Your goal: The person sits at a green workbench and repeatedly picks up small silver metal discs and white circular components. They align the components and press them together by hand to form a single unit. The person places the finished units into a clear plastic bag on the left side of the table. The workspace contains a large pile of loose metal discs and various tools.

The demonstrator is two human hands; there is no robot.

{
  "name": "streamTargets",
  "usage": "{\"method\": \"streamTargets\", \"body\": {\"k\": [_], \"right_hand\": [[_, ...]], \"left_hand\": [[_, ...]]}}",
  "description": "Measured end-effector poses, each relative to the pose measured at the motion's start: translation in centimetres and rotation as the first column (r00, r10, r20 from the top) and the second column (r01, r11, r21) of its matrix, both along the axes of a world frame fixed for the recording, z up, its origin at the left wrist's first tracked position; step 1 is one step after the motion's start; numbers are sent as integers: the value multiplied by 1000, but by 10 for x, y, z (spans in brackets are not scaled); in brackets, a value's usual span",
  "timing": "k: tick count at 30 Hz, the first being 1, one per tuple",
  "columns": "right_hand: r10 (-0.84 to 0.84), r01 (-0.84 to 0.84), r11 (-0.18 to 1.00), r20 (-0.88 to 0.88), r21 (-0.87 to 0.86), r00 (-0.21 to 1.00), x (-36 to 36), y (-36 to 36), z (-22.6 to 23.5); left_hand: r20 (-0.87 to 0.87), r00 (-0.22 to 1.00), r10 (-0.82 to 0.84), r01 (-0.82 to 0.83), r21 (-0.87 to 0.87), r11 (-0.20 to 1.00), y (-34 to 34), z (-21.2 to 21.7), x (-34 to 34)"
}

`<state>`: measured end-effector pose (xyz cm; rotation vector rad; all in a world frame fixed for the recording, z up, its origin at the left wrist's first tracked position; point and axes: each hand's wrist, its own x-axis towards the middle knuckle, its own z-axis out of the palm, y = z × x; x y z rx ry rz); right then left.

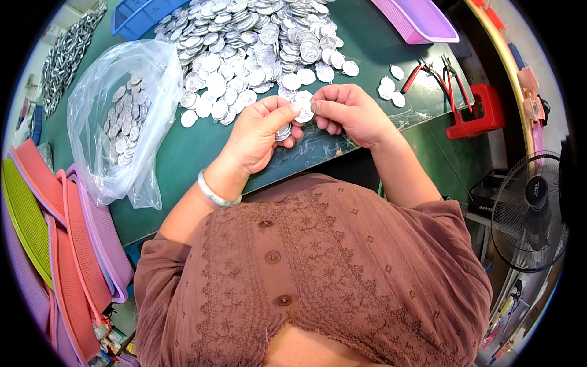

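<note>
My left hand (260, 134), with a pale bangle (215, 191) on its wrist, is closed around a few round silver medals (284, 131). Its thumb also presses on another silver medal (305, 114), held up between both hands. The fingertips of my right hand (354, 113) pinch the right edge of that medal; whether they hold anything small besides is too fine to make out. Just beyond my hands spreads a big heap of similar medals (244, 43), each a disc with a small loop. To the left lies a clear plastic bag (162, 85) with more medals (128, 119) inside.
The green table (202, 162) has a worn front edge. Red-handled pliers (414, 78) lie at the right near several loose medals (387, 88) and a red stand (483, 113). A purple basket (422, 24) and blue bin (137, 18) stand behind. Stacked baskets (73, 269) lean left; a fan (529, 211) stands right.
</note>
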<state>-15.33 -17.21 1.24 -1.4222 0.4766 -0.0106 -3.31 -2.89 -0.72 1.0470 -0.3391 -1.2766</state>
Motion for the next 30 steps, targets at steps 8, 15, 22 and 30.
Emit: {"method": "streamTargets", "body": {"k": [8, 15, 22, 30], "right_hand": [[31, 116, 502, 152, -857, 988, 6, -2, -12], [83, 35, 301, 63, -953, 995, 8, 4, -10], [120, 243, 336, 297, -910, 947, 7, -9, -13], [243, 259, 568, 459, -781, 854, 8, 1, -1]], "left_hand": [[-36, 979, 198, -199, -16, 980, 1, 7, -2], [-21, 989, 144, -145, -42, 989, 1, 2, 4], [-46, 990, 133, -132, 22, 991, 1, 6, 3], [-48, 997, -61, 61, 9, 998, 2, 1, 8]]}}
